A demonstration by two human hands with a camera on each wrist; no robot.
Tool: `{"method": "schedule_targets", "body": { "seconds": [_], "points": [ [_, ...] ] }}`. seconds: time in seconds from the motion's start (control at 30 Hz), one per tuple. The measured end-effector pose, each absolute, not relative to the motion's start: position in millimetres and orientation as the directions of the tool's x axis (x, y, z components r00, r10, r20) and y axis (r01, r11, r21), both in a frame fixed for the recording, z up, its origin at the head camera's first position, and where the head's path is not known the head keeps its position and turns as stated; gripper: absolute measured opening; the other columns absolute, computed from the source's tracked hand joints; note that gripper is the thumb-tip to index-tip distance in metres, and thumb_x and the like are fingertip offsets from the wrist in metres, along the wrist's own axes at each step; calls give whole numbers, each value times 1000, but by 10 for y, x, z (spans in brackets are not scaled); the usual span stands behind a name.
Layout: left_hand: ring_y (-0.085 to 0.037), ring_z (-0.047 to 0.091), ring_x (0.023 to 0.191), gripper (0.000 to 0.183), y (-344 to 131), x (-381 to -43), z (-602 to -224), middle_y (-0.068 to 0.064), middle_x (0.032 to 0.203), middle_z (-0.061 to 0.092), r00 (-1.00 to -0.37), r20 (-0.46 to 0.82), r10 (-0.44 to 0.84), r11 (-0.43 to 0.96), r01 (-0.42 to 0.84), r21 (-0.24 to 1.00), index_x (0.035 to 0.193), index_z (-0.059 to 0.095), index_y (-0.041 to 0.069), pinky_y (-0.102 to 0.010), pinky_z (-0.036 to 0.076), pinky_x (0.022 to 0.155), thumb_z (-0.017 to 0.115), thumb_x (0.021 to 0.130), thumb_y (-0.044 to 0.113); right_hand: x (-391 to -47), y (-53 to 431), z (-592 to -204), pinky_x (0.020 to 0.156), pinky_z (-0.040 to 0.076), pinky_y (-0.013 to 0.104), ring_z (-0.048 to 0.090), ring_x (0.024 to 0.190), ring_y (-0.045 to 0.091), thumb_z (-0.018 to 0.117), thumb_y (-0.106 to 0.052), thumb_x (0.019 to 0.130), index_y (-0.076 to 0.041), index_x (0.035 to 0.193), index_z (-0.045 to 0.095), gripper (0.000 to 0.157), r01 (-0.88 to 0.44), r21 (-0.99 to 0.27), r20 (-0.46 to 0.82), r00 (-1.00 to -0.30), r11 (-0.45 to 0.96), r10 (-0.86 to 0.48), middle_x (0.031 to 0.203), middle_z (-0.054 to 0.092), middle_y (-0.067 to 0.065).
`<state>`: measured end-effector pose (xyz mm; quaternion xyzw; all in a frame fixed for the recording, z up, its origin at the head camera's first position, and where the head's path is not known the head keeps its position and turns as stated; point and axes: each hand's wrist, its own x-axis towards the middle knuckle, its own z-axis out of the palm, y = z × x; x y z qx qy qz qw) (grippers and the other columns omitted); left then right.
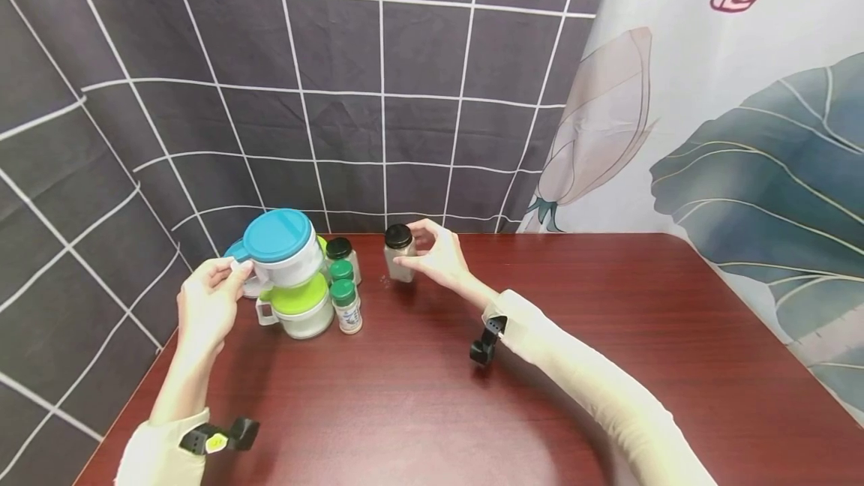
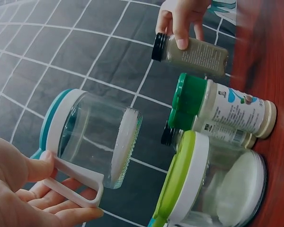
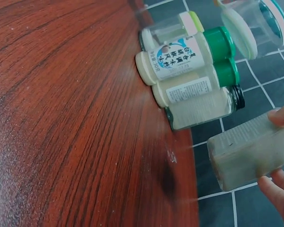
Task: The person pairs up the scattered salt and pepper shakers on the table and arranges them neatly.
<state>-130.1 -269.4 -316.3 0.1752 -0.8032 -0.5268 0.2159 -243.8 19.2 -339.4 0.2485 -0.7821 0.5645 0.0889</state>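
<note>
My left hand [image 1: 208, 304] grips the white handle [image 2: 78, 175] of a clear seasoning jar [image 1: 286, 270] with a blue lid and white contents. This jar is held up, overlapping a lime-lidded seasoning jar [image 1: 305, 313] in the head view. My right hand [image 1: 442, 259] pinches a square spice bottle [image 1: 401, 267] with a black cap between thumb and fingers. In the right wrist view, the bottle [image 3: 248, 153] hangs tilted above the table. Two green-capped shakers [image 1: 348, 315] and another black-capped bottle [image 1: 340, 249] stand between the jars and my right hand.
More lidded jars show partly behind the raised one, largely hidden. The reddish-brown wooden table [image 1: 405, 396] meets a dark gridded cloth [image 1: 344, 126] at the back and left. A flower-printed curtain [image 1: 756, 171] hangs at the right.
</note>
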Motion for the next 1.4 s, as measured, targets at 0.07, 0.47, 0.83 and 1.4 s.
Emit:
{"method": "schedule_targets", "body": {
  "seconds": [0.07,0.47,0.83,1.4],
  "points": [
    [19,52,71,30,-2662,-1320,-3156,15,90,65,-844,170,-509,400,-58,914,113,57,-3,-3,46,65,60,94,21,-2428,210,-3386,80,58,39,68,90,35,82,3,67,6,108,63,45,-486,-841,418,-863,239,-284,101,70,25],
    [20,50,72,32,-2500,-1436,-3160,-23,120,63,-864,176,-471,401,-32,915,116,57,-5,-2,45,67,58,95,19,-2531,312,-3492,80,57,43,68,90,36,82,3,66,7,109,62,48,-483,-846,427,-868,225,-254,102,69,26],
    [15,54,79,27,-2371,-1513,-3165,-1,105,65,-884,150,-443,350,-16,937,112,56,-1,-4,46,72,59,95,19,-2734,413,-3741,74,58,30,68,84,20,87,-6,64,-3,108,65,49,-502,-834,455,-861,229,-228,99,72,16],
    [-20,62,110,36,-2141,-1615,-3113,-25,126,61,-915,168,-367,422,-3,907,120,56,-4,-1,39,72,56,97,23,-2729,584,-3753,76,59,34,68,86,20,86,-3,64,-1,110,64,51,-498,-838,460,-864,223,-203,101,71,18]
  ]
}}
